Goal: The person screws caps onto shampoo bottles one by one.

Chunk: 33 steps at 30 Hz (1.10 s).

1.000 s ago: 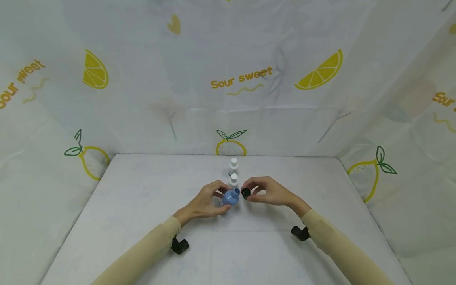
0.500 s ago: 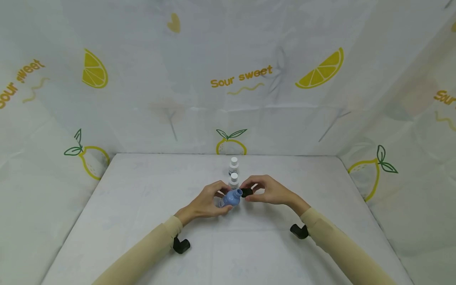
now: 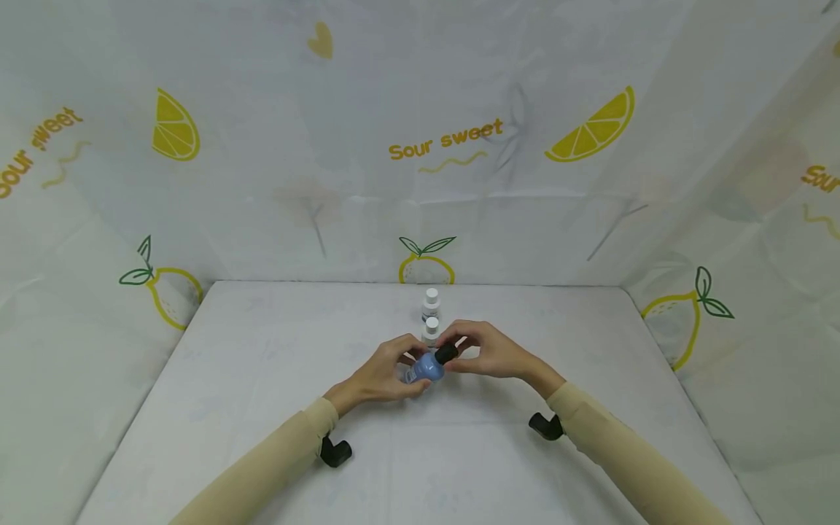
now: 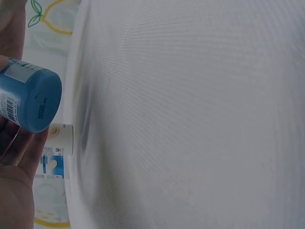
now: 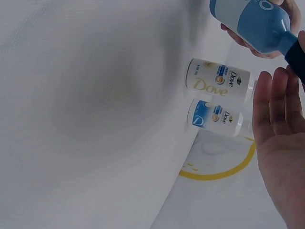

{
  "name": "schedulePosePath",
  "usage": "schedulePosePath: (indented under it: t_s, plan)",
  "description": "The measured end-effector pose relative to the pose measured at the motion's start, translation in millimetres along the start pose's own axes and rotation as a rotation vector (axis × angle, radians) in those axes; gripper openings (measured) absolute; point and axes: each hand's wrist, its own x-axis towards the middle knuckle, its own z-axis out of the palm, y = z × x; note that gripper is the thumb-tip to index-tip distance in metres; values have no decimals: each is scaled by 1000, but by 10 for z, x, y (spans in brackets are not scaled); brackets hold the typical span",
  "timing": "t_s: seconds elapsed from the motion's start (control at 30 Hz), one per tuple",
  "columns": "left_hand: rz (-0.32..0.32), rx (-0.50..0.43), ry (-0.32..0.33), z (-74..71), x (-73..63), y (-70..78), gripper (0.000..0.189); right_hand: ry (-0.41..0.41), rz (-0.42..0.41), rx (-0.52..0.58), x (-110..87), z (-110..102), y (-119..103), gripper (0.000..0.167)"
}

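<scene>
A blue bottle (image 3: 428, 367) is tilted toward the upper right, its neck end toward my right hand. My left hand (image 3: 380, 373) grips its body between thumb and fingers. From the left wrist, the flat base of this bottle (image 4: 44, 101) faces the camera, held above the white surface. A black cap (image 3: 447, 354) sits at the mouth of the bottle, covering the opening. My right hand (image 3: 492, 351) pinches that cap between thumb and fingers. In the right wrist view, the dark cap (image 5: 296, 61) meets the bottle's narrow neck.
Two white Dove bottles stand just behind my hands, a nearer one (image 3: 430, 332) and a farther one (image 3: 430, 306). A white cloth covers the table (image 3: 420, 467). Behind it hangs a lemon-printed backdrop (image 3: 275, 131).
The black cap has moved left from beside the open bottle mouth onto it, turning as my right hand came across. My left hand with the bottle has shifted only slightly.
</scene>
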Motion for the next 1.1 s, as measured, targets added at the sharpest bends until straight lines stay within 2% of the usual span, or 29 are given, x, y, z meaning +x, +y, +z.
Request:
schedulePosePath:
  t_s: [0.33,0.67,1.1]
  plan:
    - [10,2,17,-2,-10,10,44,15,11,-24,24,55,32,33]
    - [-1,5,18,10,-12,18,44,73,-2,-74,34,111,20,30]
    - [20,6,28,40,-9,24,43,104,62,-127,39,151,21,23]
